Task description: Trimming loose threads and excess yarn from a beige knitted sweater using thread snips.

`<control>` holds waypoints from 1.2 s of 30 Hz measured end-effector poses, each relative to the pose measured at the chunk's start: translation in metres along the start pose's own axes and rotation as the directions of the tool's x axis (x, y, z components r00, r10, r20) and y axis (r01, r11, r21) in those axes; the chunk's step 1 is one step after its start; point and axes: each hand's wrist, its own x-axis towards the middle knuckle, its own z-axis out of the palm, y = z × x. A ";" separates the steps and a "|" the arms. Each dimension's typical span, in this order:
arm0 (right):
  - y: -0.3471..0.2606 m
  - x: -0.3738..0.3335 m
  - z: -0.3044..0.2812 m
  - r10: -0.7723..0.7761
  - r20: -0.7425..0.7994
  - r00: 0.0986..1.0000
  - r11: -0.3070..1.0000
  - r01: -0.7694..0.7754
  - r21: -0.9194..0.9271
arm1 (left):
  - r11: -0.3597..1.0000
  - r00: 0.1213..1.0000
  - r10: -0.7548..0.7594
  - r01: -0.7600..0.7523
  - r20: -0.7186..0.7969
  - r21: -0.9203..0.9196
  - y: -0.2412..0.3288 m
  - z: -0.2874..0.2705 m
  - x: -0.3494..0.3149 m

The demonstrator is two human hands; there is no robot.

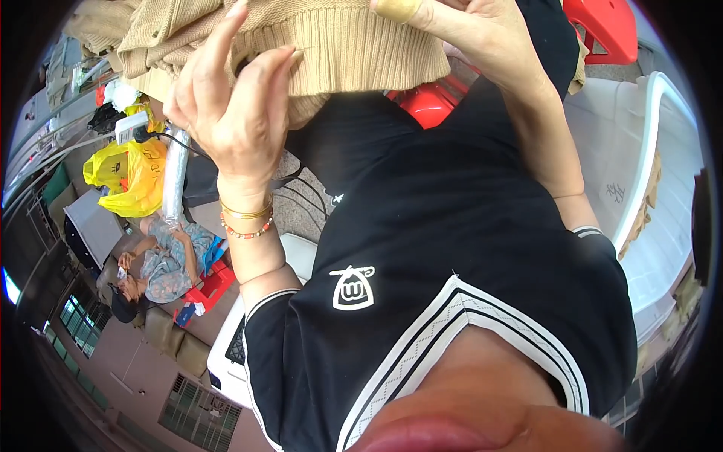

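Observation:
A tan knitted garment [331, 49] with a wide ribbed band spreads across the top of the view, above my lap. My left hand [241, 113] is at its left part, with a gold bangle and a beaded bracelet on the wrist. One finger points up, while two fingertips come together in a pinch against the ribbing; anything between them is too small to make out. My right hand [482, 38] grips the garment's upper right part, its thumb wrapped in a yellowish covering and laid over the knit. The upper frame edge cuts off its other fingers.
A large translucent white bin [651, 166] stands at my right. Red plastic seating [606, 30] shows beyond it. At left are yellow plastic bags [132, 177], a white plug block [132, 128] with black cords, and a seated person [169, 260] on a red stool [207, 290].

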 end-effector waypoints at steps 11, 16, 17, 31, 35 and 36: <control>-0.005 -0.004 0.001 0.198 -0.074 0.977 0.975 -0.204 -0.093 | -0.110 0.934 -0.312 -0.219 -0.175 -0.969 -0.030 -0.028 -0.045; 0.006 -0.006 -0.002 -0.062 0.026 0.998 0.992 0.065 -0.107 | 0.672 0.888 -0.458 0.309 -0.049 -0.673 -0.017 -0.013 -0.017; -0.002 -0.006 0.001 -0.070 0.022 0.997 0.993 0.072 -0.097 | 0.660 0.868 -0.496 0.388 0.015 -0.643 -0.008 -0.012 -0.014; 0.011 -0.005 0.001 -0.255 0.060 0.965 0.926 0.262 -0.273 | 0.669 0.829 -0.552 0.382 -0.083 -0.637 -0.007 0.015 -0.029; -0.004 -0.007 0.008 -0.148 0.048 0.988 0.920 0.155 -0.360 | 0.668 0.832 -0.549 0.380 -0.079 -0.640 -0.007 0.009 -0.024; -0.015 -0.006 0.016 -0.028 -0.039 0.999 0.950 0.014 -0.312 | 0.677 0.837 -0.542 0.380 -0.077 -0.631 -0.007 0.007 -0.023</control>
